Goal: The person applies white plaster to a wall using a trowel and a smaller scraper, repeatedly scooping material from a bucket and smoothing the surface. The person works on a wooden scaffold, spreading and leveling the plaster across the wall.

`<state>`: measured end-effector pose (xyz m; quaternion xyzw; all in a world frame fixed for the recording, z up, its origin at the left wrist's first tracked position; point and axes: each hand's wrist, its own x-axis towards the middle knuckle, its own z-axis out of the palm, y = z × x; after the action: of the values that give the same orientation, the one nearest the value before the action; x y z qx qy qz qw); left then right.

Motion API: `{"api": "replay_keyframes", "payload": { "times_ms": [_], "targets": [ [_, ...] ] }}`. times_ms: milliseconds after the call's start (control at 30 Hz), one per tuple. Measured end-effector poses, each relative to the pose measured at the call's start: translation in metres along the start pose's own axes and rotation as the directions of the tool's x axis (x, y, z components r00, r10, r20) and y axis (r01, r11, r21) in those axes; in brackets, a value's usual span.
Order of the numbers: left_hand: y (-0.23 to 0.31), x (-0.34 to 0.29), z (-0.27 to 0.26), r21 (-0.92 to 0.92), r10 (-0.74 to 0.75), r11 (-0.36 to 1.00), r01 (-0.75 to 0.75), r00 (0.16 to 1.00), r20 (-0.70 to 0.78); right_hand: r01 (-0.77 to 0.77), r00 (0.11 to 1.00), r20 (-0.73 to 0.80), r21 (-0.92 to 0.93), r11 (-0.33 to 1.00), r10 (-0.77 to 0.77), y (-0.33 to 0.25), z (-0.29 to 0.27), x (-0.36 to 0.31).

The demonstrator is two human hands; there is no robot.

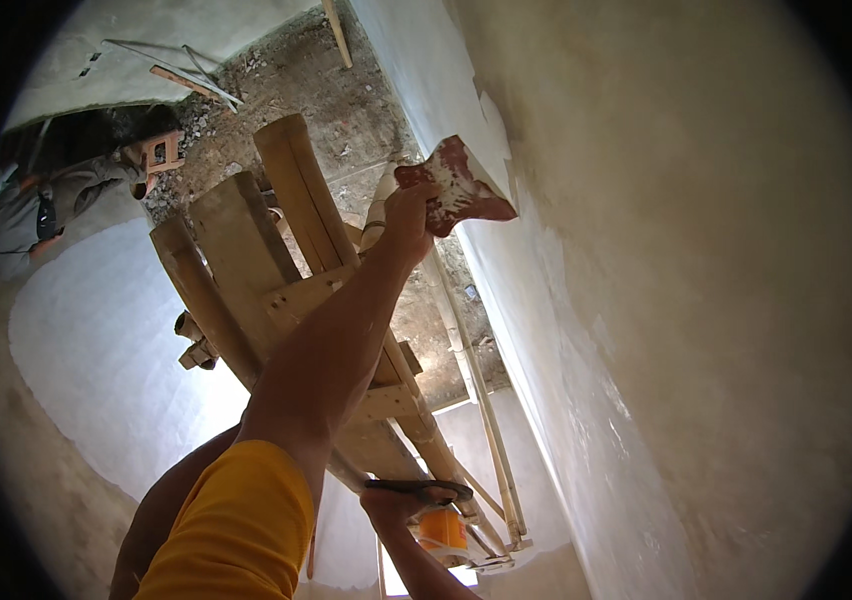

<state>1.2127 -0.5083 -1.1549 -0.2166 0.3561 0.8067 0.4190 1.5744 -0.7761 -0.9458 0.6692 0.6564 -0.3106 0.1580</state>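
My left hand [409, 218], at the end of an arm in a yellow sleeve, grips a flat red spreader [464, 190]. White plaster is smeared across its flared face. The spreader's right edge lies close against the plastered wall [666, 300]; whether it touches, I cannot tell. My fingers are closed round its near side and partly hidden behind it. My right hand is not in view. A foot in a dark sandal [416, 490] stands on the scaffold at the lower middle. Another bare limb [171, 505] shows beside the yellow sleeve, its far end hidden.
The scaffold [311, 200] of wooden planks and bamboo poles has gaps, with rubble-strewn ground [316, 90] below. An orange bucket [443, 528] hangs or stands near the foot. At the left is another person [76, 195] near an orange brick [163, 152]. Bamboo poles [481, 390] run beside the wall.
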Motion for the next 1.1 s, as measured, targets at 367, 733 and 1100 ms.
{"api": "replay_keyframes", "payload": {
  "times_ms": [367, 733, 1100],
  "targets": [
    [0.001, 0.019, 0.047, 0.016, -0.161, 0.987, 0.162, 0.985, -0.057, -0.031, 1.0, -0.004, 0.007, 0.999, 0.031, 0.003, -0.002, 0.003],
    [0.012, 0.022, 0.051, -0.034, -0.08, 0.996, 0.077, 0.992, -0.097, -0.008, 1.0, 0.002, 0.049, 0.999, 0.008, 0.041, -0.003, -0.006],
    [0.051, -0.026, 0.089, 0.011, 0.103, 0.994, -0.105, 0.988, 0.118, -0.169, 0.983, -0.083, -0.103, 0.98, 0.161, 0.235, -0.143, -0.122]
  ]
}}
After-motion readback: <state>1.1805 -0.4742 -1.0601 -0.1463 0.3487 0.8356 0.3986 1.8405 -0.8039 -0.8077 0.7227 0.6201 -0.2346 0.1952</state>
